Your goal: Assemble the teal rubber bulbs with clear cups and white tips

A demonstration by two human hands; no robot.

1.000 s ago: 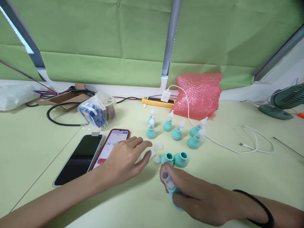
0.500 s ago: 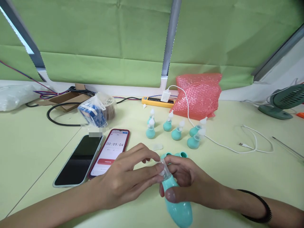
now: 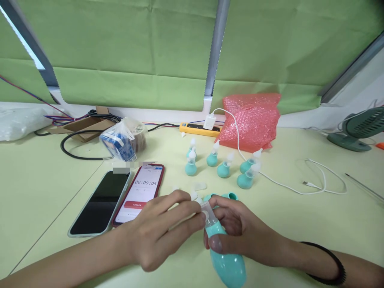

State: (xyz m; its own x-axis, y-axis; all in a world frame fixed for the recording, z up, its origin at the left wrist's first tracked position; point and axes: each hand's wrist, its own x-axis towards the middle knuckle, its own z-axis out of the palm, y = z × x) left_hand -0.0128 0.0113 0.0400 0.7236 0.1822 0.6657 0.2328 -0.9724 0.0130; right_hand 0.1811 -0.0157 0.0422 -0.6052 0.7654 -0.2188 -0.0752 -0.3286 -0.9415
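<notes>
Low in front of me, my right hand (image 3: 237, 228) wraps round a teal squeeze bulb (image 3: 228, 264), tilted with its clear plastic neck (image 3: 209, 214) pointing up and left. The fingers of my left hand (image 3: 168, 228) close on that neck from the left; their tips partly cover it. Just beyond the hands lie teal bulbs with open mouths (image 3: 231, 196), partly hidden. A small translucent piece (image 3: 199, 186) rests behind my left fingers. Farther back, several small teal nasal aspirators with clear tips (image 3: 223, 169) stand or lean in a loose group.
To the left lie a dark-screened phone (image 3: 100, 204) and a red-cased phone (image 3: 142, 192) showing a timer. Behind are a plastic-wrapped blue packet (image 3: 120, 144), a yellow power strip (image 3: 195, 129) and red bubble wrap (image 3: 249, 124). A white cable (image 3: 288, 191) runs right, near a green fan (image 3: 348, 143).
My left fingers have shifted slightly and bent differently at the clear neck, showing more of it. The right hand keeps the bulb in nearly the same place.
</notes>
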